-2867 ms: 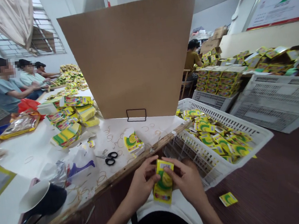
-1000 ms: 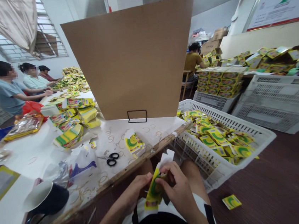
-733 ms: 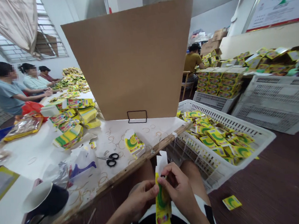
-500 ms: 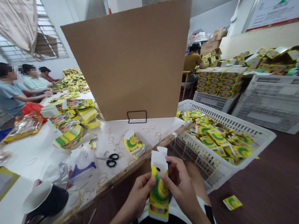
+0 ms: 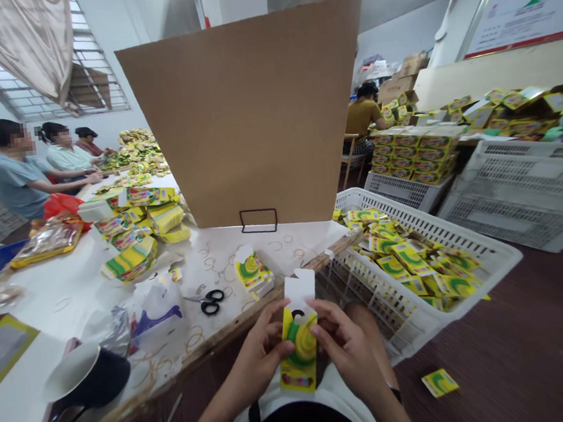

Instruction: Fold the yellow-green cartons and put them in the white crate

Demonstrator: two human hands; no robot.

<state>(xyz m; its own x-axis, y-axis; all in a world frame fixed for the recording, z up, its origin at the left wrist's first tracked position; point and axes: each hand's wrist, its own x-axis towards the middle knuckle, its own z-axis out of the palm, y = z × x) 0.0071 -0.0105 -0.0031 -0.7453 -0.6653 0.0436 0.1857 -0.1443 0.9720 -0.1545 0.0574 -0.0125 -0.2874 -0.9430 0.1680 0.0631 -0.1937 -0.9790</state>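
Between my two hands, above my lap, is a small yellow and green carton (image 5: 301, 353) with its white top flap standing up. My left hand (image 5: 261, 347) grips the carton's left edge, thumb on the front face. On the opposite edge my right hand (image 5: 342, 332) holds it, fingers near the flap's base. A small stack of flat cartons (image 5: 254, 271) lies just beyond on the table edge. Black-handled scissors (image 5: 210, 302) rest to the left of that stack.
A white plastic basket (image 5: 498, 262) full of cartons stands at right. Bundled cartons (image 5: 130, 257), a dark mug (image 5: 102, 374) and rubber bands are on the white table (image 5: 68, 287). A cardboard panel (image 5: 252, 120) stands behind. One carton (image 5: 440, 383) lies on the floor. Co-workers sit farther back.
The carton has risen slightly and now stands more upright. Both my hands have shifted along its edges, with the left fingers moving up toward the flap.
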